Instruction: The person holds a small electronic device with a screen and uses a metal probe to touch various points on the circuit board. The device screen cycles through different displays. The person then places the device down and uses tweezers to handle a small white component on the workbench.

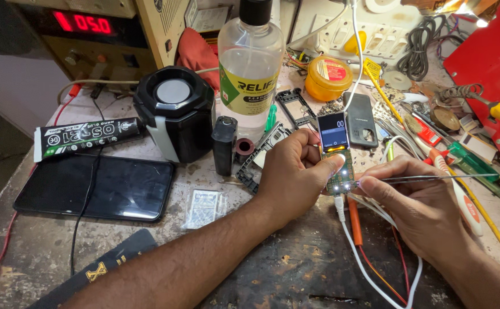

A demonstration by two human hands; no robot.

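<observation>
Now the left hand grips a small lit circuit board with its fingers closed, while the right hand pinches thin tweezers touching it above the counter.

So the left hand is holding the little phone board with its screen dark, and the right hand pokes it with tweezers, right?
Not quite. In the head view, the screen is lit up, not dark. The left hand does hold the little phone board, and the right hand touches it with tweezers.
</observation>
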